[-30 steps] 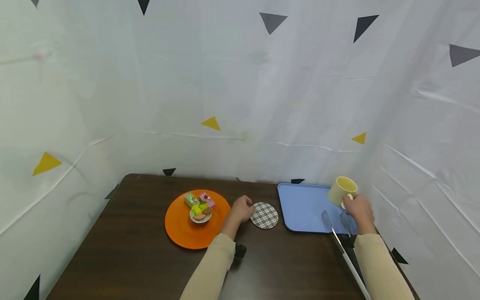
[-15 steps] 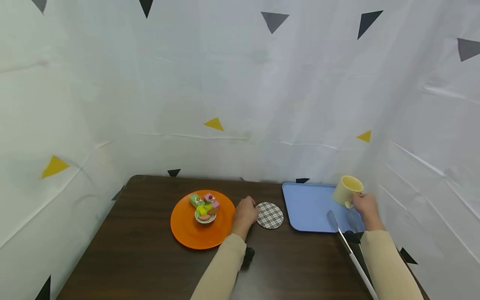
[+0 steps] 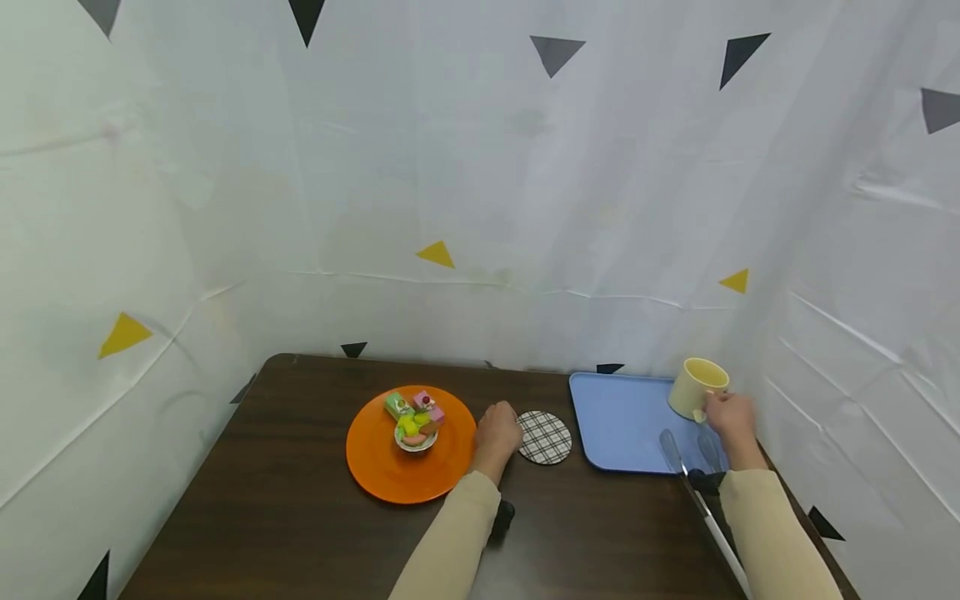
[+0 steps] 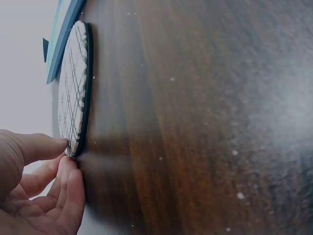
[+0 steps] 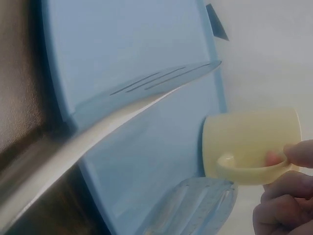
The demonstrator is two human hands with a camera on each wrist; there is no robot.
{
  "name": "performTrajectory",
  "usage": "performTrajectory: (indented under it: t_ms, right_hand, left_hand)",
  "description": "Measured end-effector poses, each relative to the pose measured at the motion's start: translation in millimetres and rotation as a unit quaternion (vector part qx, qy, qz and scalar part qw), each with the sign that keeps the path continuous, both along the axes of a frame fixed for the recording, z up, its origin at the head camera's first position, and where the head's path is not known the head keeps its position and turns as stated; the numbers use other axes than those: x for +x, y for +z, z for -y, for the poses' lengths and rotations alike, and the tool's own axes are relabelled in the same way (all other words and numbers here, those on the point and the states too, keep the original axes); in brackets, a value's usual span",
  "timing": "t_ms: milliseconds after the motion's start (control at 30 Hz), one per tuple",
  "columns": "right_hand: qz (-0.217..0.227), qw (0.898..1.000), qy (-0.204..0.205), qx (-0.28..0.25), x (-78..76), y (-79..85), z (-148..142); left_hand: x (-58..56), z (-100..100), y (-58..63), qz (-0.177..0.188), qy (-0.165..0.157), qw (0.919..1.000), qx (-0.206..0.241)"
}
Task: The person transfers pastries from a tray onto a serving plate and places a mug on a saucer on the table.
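Observation:
My left hand (image 3: 497, 437) is at the left edge of a round plaid coaster (image 3: 545, 437) lying on the dark wooden table. In the left wrist view its thumb (image 4: 46, 148) presses the coaster's near edge from above, fingertips just under it, pinching the rim. My right hand (image 3: 733, 417) pinches the handle of a pale yellow mug (image 3: 687, 396), which stands upright at the back right corner of a blue tray (image 3: 615, 425). The right wrist view shows thumb and fingers around the mug's handle (image 5: 254, 175).
Slotted metal tongs (image 3: 699, 492) lie over the tray's front edge beside my right forearm. Left of my left hand is an orange plate (image 3: 375, 467) bearing a small bowl (image 3: 416, 444) of toy food and toy cake pieces (image 3: 429, 404). White sheeting (image 3: 480, 183) hangs behind the table.
The head view has shifted slightly. My left hand has turned and closed in on the coaster's left edge. The right hand stays on the mug's handle, the mug in the same spot on the tray.

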State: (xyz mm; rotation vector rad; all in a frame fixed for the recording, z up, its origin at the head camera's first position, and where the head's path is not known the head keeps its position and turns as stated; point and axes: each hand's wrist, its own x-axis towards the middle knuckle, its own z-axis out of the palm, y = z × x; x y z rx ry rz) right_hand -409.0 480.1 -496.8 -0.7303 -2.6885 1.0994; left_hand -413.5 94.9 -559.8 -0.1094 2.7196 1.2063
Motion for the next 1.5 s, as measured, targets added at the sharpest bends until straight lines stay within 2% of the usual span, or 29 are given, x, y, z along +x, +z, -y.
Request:
performTrajectory:
  t_ms: [67,100,267,300,333,467,500,600,700,900,1033,1200,1367,1500]
  right_hand:
    - [0.003,1.0,-0.004,-0.01,-0.1,1.9,2.7]
    - [0.002,1.0,-0.006,-0.024,-0.1,2.9,3.9]
    - [0.0,0.992,-0.005,-0.128,-1.8,4.8,5.7]
    - [0.005,0.99,-0.005,-0.141,-2.6,4.6,4.9]
    - [0.014,0.989,-0.005,-0.144,-3.4,4.0,3.5]
    - [0.026,0.988,-0.01,-0.154,-4.1,4.2,-0.3]
    - [0.021,0.985,-0.012,-0.173,-4.1,5.1,0.3]
    - [-0.002,0.969,-0.016,-0.246,-3.6,8.0,3.8]
    - [-0.016,0.953,-0.023,-0.302,-5.2,10.2,7.4]
    - [-0.024,0.941,-0.04,-0.334,-6.2,11.8,11.3]
    - [-0.018,0.941,-0.042,-0.334,-4.8,11.4,14.9]
    - [-0.02,0.944,-0.006,-0.33,-4.0,10.2,24.8]
    - [-0.024,0.937,0.026,-0.347,-1.9,8.4,37.9]
    - [-0.035,0.925,0.043,-0.377,2.2,10.9,49.4]
  left_hand:
    - [0.8,0.0,2.5,0.004,0.003,0.9999,0.011]
    - [-4.6,-0.9,-8.7,-0.008,0.002,0.9999,0.011]
    - [-6.2,-2.3,-7.9,0.003,0.007,0.9998,0.02]
    - [-8.5,-2.9,-11.1,0.001,0.005,0.9997,0.025]
    - [-6.5,-2.8,-3.1,0.012,0.005,0.9994,0.032]
    - [-12.7,-4.1,-10.8,0.003,0.002,0.9986,0.052]
    - [-13.6,-3.5,-11.7,0.002,0.003,0.9985,0.054]
    - [-4.2,-0.2,1.2,0.001,0.017,0.9984,0.053]
    - [0.0,2.2,9.3,0.005,0.024,0.9984,0.052]
    - [1.4,2.4,17.4,0.017,0.031,0.9978,0.056]
    - [-2.7,2.8,16.0,0.025,0.021,0.9984,0.046]
    - [-11.1,5.1,9.4,0.038,0.017,0.9984,0.038]
    - [-16.2,5.8,0.6,0.052,0.013,0.9977,0.041]
    - [-17.0,6.4,-0.9,0.05,0.008,0.9978,0.044]
